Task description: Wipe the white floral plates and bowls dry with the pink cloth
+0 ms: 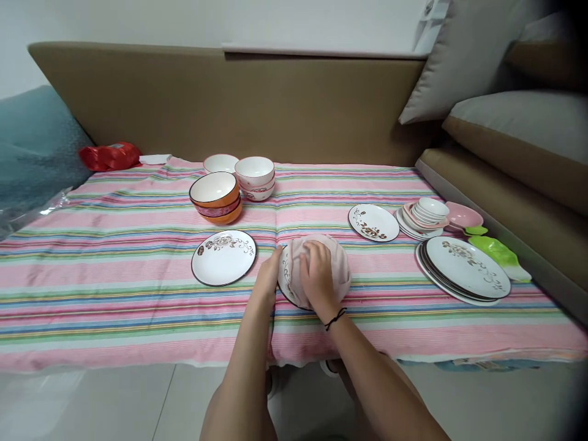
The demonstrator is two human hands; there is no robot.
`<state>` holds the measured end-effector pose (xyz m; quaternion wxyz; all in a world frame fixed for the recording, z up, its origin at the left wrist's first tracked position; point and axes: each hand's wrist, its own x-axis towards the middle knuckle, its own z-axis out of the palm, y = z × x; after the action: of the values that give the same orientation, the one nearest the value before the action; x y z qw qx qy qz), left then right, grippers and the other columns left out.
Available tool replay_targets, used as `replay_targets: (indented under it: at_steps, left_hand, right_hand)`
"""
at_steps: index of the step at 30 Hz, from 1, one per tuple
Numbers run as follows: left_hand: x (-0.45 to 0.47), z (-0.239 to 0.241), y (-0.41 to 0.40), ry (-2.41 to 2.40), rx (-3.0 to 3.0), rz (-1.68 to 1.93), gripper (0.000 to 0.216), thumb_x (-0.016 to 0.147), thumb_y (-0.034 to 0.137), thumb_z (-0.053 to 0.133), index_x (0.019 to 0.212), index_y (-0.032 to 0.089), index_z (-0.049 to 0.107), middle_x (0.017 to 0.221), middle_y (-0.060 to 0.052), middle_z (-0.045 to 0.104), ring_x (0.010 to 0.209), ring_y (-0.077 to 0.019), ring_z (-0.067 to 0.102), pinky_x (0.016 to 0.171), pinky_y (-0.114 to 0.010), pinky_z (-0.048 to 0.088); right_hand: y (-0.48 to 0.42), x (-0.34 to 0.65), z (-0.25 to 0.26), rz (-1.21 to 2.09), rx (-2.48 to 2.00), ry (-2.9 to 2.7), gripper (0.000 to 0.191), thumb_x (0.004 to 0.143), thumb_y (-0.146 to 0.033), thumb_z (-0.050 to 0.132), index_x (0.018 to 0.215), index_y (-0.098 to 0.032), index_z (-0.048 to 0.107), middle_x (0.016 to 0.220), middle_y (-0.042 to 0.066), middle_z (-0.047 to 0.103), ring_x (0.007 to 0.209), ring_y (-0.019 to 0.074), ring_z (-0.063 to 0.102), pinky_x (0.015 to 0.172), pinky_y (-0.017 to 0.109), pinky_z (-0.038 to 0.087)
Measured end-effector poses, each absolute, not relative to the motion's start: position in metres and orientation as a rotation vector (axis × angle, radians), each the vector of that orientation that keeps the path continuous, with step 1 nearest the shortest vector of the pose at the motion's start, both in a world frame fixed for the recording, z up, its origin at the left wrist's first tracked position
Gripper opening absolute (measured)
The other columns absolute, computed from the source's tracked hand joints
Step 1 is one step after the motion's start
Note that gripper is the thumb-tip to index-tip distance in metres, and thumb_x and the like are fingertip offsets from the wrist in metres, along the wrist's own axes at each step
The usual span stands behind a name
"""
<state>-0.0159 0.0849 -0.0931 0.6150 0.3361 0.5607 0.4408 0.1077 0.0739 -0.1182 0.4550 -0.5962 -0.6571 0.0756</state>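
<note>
A white plate (284,285) with a dark rim and brown floral pattern is at the front middle of the striped cloth cover. My left hand (268,272) grips its left edge, with the fingertips partly hidden. Over most of the plate lies a pale pink cloth (340,269), bunched under my right hand (318,272). The fingers of that hand are bent and press the cloth against the plate's face. Another floral plate (223,260) lies flat to the left, apart from my hands. A smaller floral plate (374,222) rests to the right, farther back.
Stacked orange bowls (215,193) and white bowls (255,173) stand at the back left. On the right are stacked plates (466,263), small white dishes (432,208), a pink dish (463,215) and a green leaf-shaped dish (500,254). Sofa cushions (523,135) border the right side.
</note>
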Motion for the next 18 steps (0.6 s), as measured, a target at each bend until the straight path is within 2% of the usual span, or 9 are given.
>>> replay_targets:
  at_steps: [2, 5, 7, 9, 12, 15, 18]
  left_hand:
    - [-0.017, -0.091, 0.084, 1.346, 0.836, 0.984, 0.047, 0.076, 0.059, 0.06, 0.091, 0.016, 0.072, 0.102, -0.011, 0.073, 0.098, -0.0285, 0.064, 0.084, -0.035, 0.048]
    - [-0.016, -0.088, 0.084, 1.421, 0.807, 0.966, 0.043, 0.077, 0.056, 0.058, 0.086, 0.016, 0.07, 0.098, -0.011, 0.073, 0.095, -0.029, 0.065, 0.08, -0.036, 0.049]
    - [-0.014, -0.089, 0.084, 1.445, 0.731, 0.977, 0.044, 0.078, 0.056, 0.058, 0.09, 0.016, 0.07, 0.1, -0.012, 0.073, 0.096, -0.0296, 0.065, 0.08, -0.037, 0.05]
    - [-0.012, -0.091, 0.085, 1.455, 0.683, 1.01, 0.044, 0.079, 0.056, 0.057, 0.094, 0.017, 0.07, 0.105, -0.013, 0.072, 0.099, -0.0296, 0.065, 0.083, -0.038, 0.05]
    - [-0.011, -0.093, 0.083, 1.417, 0.709, 1.045, 0.043, 0.08, 0.056, 0.057, 0.092, 0.016, 0.07, 0.099, -0.011, 0.073, 0.096, -0.0282, 0.065, 0.082, -0.037, 0.05]
    - [-0.012, -0.087, 0.076, 1.332, 0.825, 1.067, 0.041, 0.077, 0.055, 0.062, 0.085, 0.016, 0.071, 0.088, -0.008, 0.072, 0.089, -0.0264, 0.064, 0.078, -0.035, 0.05]
    - [-0.013, -0.075, 0.067, 1.118, 0.916, 1.092, 0.035, 0.069, 0.043, 0.074, 0.094, 0.018, 0.073, 0.092, -0.005, 0.072, 0.091, -0.0247, 0.063, 0.082, -0.033, 0.049]
  right_hand:
    - [0.074, 0.112, -0.119, 0.258, -1.472, -1.665, 0.037, 0.093, -0.016, 0.032, 0.111, -0.012, 0.063, 0.115, 0.015, 0.063, 0.113, 0.0239, 0.054, 0.105, 0.042, 0.043]
    - [0.074, 0.113, -0.122, 0.345, -1.41, -1.857, 0.039, 0.094, -0.02, 0.037, 0.125, -0.01, 0.059, 0.133, 0.015, 0.056, 0.128, 0.0226, 0.048, 0.111, 0.038, 0.038]
    - [0.073, 0.109, -0.123, 0.329, -1.364, -2.043, 0.043, 0.097, -0.03, 0.042, 0.137, -0.016, 0.051, 0.148, 0.01, 0.044, 0.141, 0.0243, 0.032, 0.117, 0.044, 0.028]
    - [0.072, 0.104, -0.124, 0.274, -1.381, -2.198, 0.047, 0.097, -0.038, 0.044, 0.143, -0.026, 0.044, 0.155, 0.004, 0.034, 0.146, 0.0285, 0.02, 0.117, 0.056, 0.017]
    - [0.076, 0.101, -0.125, 0.199, -1.522, -2.214, 0.05, 0.098, -0.042, 0.042, 0.146, -0.032, 0.038, 0.157, 0.002, 0.029, 0.147, 0.0322, 0.014, 0.114, 0.063, 0.013]
    - [0.086, 0.113, -0.127, 0.158, -1.669, -1.988, 0.05, 0.098, -0.043, 0.04, 0.145, -0.026, 0.041, 0.153, 0.008, 0.038, 0.144, 0.0316, 0.022, 0.114, 0.059, 0.015]
    - [0.097, 0.132, -0.129, 0.265, -1.664, -1.735, 0.045, 0.095, -0.042, 0.043, 0.13, -0.016, 0.055, 0.133, 0.015, 0.058, 0.128, 0.0305, 0.046, 0.11, 0.052, 0.027]
